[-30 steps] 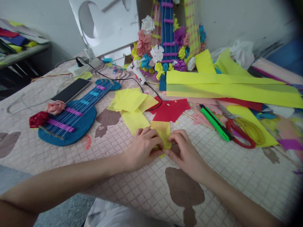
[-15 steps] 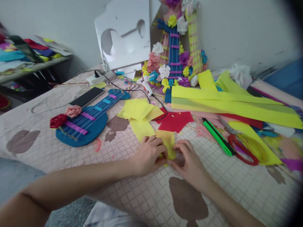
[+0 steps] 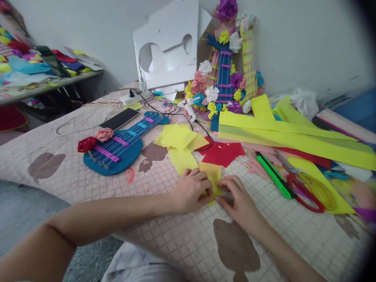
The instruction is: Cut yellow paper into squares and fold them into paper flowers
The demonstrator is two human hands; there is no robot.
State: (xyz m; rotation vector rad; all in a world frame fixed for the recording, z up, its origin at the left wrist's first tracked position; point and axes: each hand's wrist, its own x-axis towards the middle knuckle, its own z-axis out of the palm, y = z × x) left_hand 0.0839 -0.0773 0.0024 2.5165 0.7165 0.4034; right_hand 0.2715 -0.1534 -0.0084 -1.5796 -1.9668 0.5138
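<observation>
Both hands work on a small piece of yellow crepe paper (image 3: pixel 212 173) lying on the quilted cloth in front of me. My left hand (image 3: pixel 192 191) curls over its left side, fingers pinching the near edge. With thumb and forefinger my right hand (image 3: pixel 238 199) grips the right side near the bottom, where the paper looks folded or rolled; the fingertips partly hide this. Several more yellow crepe paper pieces (image 3: pixel 179 139) overlap just beyond my left hand. Red crepe paper pieces (image 3: pixel 225 153) lie behind the held one.
Left stands a blue paper guitar (image 3: pixel 126 156) with paper roses, beside a phone (image 3: pixel 119 119). A glue gun (image 3: pixel 189 108) and its cord lie behind the yellow pieces. To the right are a green cutter knife (image 3: pixel 274 175), red-handled scissors (image 3: pixel 305 194) and long yellow strips (image 3: pixel 288 135).
The view has shifted, so the whole scene sits slightly farther right. Both hands stay on the yellow paper with almost the same grip.
</observation>
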